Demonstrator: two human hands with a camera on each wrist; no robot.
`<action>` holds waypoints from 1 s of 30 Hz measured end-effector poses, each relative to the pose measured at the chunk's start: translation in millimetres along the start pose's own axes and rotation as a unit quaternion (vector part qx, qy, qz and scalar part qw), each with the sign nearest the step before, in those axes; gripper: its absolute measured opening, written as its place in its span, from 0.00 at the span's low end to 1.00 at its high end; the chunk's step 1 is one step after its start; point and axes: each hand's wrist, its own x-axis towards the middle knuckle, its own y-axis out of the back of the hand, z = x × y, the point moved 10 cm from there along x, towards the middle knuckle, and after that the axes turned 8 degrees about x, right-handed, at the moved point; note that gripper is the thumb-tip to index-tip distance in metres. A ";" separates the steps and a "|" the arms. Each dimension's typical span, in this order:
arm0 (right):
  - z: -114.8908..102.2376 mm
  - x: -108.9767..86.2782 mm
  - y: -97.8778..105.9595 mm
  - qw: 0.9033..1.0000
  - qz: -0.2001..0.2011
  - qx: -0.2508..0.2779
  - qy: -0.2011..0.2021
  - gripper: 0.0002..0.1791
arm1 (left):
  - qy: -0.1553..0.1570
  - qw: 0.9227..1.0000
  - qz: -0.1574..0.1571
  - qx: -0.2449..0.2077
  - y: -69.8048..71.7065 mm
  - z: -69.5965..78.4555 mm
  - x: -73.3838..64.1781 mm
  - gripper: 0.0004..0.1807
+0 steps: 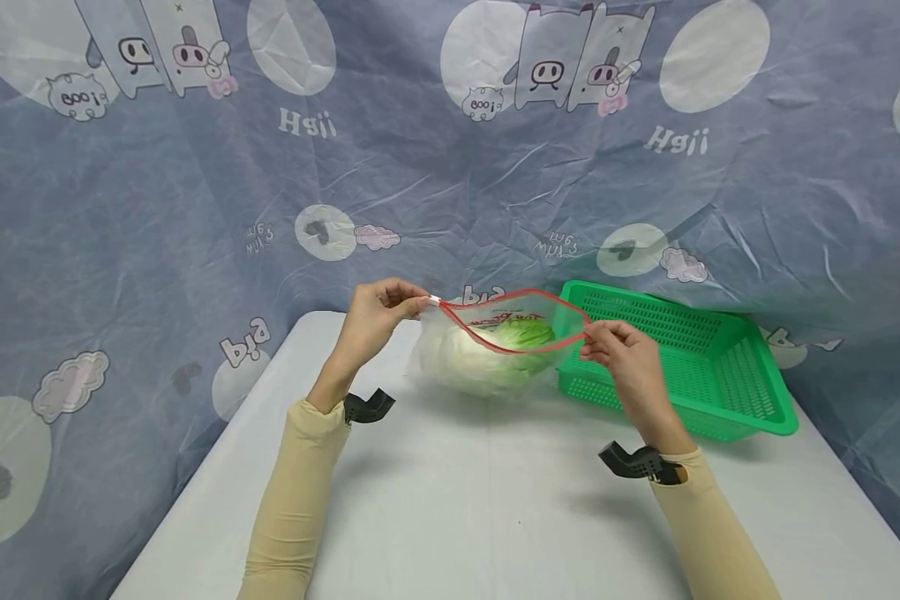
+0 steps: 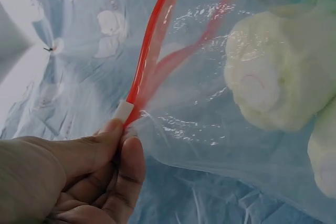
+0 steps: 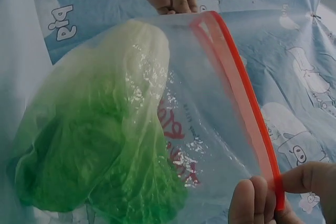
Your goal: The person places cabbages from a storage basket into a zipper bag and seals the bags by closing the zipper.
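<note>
A clear zip bag with a red zip edge hangs between my two hands over the white table, its mouth gaping. Inside lie pale-stemmed, green-leaved vegetables that look like lettuce or cabbage; two pale stem ends face the left wrist view. My left hand pinches the bag's left top corner, right by the white slider. At the opposite corner, my right hand pinches the red edge between thumb and fingers.
A green perforated plastic basket stands on the white table at the right, partly behind the bag and my right hand. Behind the table hangs a blue-grey printed cloth.
</note>
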 end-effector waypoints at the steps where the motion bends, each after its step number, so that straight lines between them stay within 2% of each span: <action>1: 2.0 1.1 -0.3 1.000 -0.004 -0.003 -0.006 0.16 | -0.005 1.000 0.006 -0.001 1.9 6.4 -1.6 0.08; 4: 10.5 5.9 -1.2 0.999 -0.019 -0.021 -0.027 0.18 | -0.031 0.999 0.031 0.001 7.3 24.9 -6.2 0.08; 6: 17.5 9.5 -0.9 0.998 -0.026 -0.041 -0.042 0.19 | -0.045 0.998 0.044 0.004 8.6 31.9 -8.0 0.07; 8: 24.0 13.2 0.2 0.995 -0.033 -0.079 -0.052 0.21 | -0.057 0.997 0.053 0.011 8.2 33.9 -8.5 0.07; 11: 29.2 17.0 1.2 0.987 -0.045 -0.145 -0.052 0.24 | -0.071 0.996 0.054 0.025 4.6 28.0 -7.4 0.06; 13: 27.7 19.1 1.4 0.979 -0.047 -0.196 -0.033 0.26 | -0.082 0.995 0.052 0.034 0.8 24.0 -6.7 0.06; 17: 8.0 20.0 -3.9 0.957 -0.035 -0.283 0.053 0.24 | -0.102 0.993 0.042 0.048 -10.1 25.9 -9.0 0.06; 20: -13.0 15.8 -12.0 0.938 -0.022 -0.323 0.120 0.21 | -0.114 0.991 0.035 0.055 -22.0 32.1 -12.3 0.06; 22: -24.6 11.8 -19.8 0.933 -0.024 -0.330 0.144 0.21 | -0.120 0.990 0.032 0.062 -30.9 36.6 -14.6 0.06; 26: -41.2 1.2 -44.4 0.925 -0.065 -0.337 0.162 0.18 | -0.134 0.987 0.027 0.081 -47.9 44.4 -19.3 0.05; 30: -55.5 -15.7 -81.3 0.909 -0.136 -0.341 0.199 0.14 | -0.144 0.986 0.027 0.085 -59.1 50.2 -22.7 0.04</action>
